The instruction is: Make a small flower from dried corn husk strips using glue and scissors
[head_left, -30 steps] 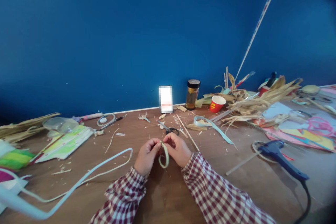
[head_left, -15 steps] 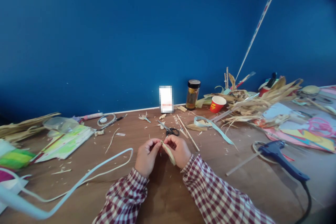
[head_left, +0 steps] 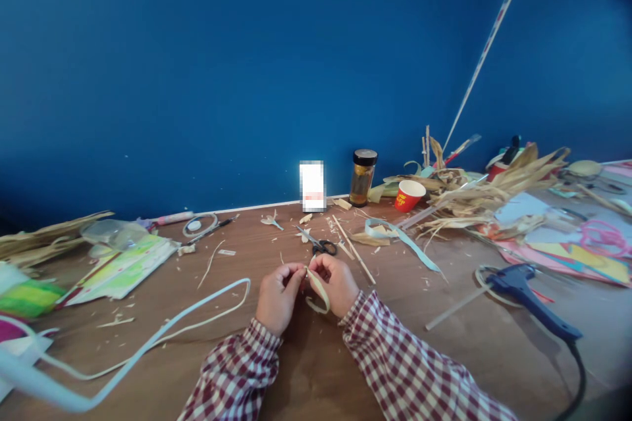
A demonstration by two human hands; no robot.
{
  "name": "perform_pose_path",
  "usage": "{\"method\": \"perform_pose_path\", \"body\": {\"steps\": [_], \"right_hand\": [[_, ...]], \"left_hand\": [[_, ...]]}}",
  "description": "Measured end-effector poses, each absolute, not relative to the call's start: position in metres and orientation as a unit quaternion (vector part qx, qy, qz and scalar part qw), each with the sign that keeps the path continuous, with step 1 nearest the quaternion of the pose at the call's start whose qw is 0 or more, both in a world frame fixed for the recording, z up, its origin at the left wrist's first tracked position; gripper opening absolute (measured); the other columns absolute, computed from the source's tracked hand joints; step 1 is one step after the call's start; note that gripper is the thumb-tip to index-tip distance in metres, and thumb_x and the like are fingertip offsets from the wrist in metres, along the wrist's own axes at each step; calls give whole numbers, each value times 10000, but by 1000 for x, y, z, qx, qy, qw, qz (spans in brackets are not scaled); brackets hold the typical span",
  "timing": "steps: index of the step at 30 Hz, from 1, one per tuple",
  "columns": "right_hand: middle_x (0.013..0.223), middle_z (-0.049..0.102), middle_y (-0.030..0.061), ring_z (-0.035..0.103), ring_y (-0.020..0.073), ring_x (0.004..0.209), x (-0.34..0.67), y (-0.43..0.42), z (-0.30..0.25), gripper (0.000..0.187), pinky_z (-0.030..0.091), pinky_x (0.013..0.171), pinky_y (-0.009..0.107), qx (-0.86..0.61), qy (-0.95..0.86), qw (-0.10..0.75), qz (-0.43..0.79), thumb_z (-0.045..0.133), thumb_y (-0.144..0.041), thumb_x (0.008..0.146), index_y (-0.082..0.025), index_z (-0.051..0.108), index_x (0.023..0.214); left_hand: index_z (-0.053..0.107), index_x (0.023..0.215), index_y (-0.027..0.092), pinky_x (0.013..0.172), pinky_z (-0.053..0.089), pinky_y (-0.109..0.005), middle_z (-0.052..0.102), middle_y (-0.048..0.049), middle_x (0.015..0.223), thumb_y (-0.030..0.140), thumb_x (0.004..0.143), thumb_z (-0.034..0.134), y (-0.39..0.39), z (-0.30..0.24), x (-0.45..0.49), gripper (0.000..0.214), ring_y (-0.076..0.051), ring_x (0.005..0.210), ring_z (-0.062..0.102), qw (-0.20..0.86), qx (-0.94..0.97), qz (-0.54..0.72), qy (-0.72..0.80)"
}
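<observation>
A pale strip of corn husk (head_left: pixel 320 293) hangs from the fingertips of both hands, its lower end curling to the left. My left hand (head_left: pixel 278 296) pinches the strip's top end between thumb and fingers. Beside it, my right hand (head_left: pixel 336 284) is closed on the same strip, thumb and fingers pressed together. The fingertips of the two hands nearly meet, and what lies between them is mostly hidden. Black-handled scissors (head_left: pixel 323 247) lie just beyond the hands on the brown table (head_left: pixel 222 316).
A blue glue gun (head_left: pixel 530 302) with its cord lies at right. Behind stand a red paper cup (head_left: pixel 409 196) and a lidded jar (head_left: pixel 363 177). Dried corn husks (head_left: pixel 494 200) are heaped at the back right. A white lamp-like arm (head_left: pixel 162 335) crosses the left front; thin sticks (head_left: pixel 354 250) lie past the scissors.
The husk strip's lower end has swung out and now curls to the left below the fingers. My left hand has shifted slightly right; my right hand stays nearly in place.
</observation>
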State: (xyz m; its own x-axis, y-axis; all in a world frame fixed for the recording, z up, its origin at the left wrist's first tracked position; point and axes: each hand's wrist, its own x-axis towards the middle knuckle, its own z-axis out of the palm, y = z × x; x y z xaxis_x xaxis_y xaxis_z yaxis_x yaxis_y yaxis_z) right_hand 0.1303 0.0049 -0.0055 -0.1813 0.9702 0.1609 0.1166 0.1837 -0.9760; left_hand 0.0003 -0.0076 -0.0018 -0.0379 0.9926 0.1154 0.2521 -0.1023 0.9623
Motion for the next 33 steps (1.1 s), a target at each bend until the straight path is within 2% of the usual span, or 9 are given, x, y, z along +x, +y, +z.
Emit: {"method": "perform_pose_path", "body": {"steps": [5, 12, 16, 23, 29, 33], "right_hand": [[589, 549, -9, 497, 94, 501, 131, 6, -9, 62, 384, 457, 185, -435, -626, 458, 456, 500, -229, 736, -173, 482, 716], [634, 530, -7, 462, 101, 535, 132, -2, 0, 26, 367, 517, 208, -490, -730, 424, 216, 499, -179, 721, -183, 525, 723], [713, 544, 13, 485, 119, 616, 135, -6, 4, 53, 381, 578, 221, -474, -759, 417, 160, 484, -159, 730, -186, 526, 748], [807, 552, 41, 507, 145, 748, 133, -7, 8, 97, 407, 635, 236, -425, -761, 459, 174, 445, -142, 761, -185, 530, 777], [731, 549, 8, 511, 109, 606, 132, -8, 12, 64, 412, 539, 210, -425, -718, 488, 257, 453, -183, 779, -187, 505, 816], [740, 565, 9, 521, 105, 602, 133, -7, 12, 107, 422, 535, 208, -430, -694, 500, 290, 453, -199, 793, -185, 512, 882]], "left_hand": [[648, 879, 144, 572, 437, -243, 649, -33, 667, 339, 737, 523, -8, 0, 1, 272, -158, 608, 570, 398, 592, 459, 530], [631, 852, 129, 594, 445, -235, 648, -40, 710, 313, 707, 567, -5, -10, 3, 242, -143, 634, 571, 431, 539, 504, 519], [621, 853, 138, 575, 438, -217, 648, -34, 722, 294, 709, 572, -5, -14, 4, 218, -123, 619, 562, 450, 520, 532, 494], [644, 789, 142, 636, 474, -262, 671, -59, 766, 291, 632, 650, -4, -14, 1, 217, -159, 682, 600, 461, 461, 578, 490], [641, 778, 152, 642, 477, -254, 669, -44, 755, 267, 605, 675, -4, -8, 0, 211, -142, 665, 603, 473, 434, 599, 479], [627, 779, 150, 599, 477, -239, 658, -29, 705, 262, 601, 678, -4, -4, 0, 217, -128, 611, 597, 480, 433, 595, 478]]}}
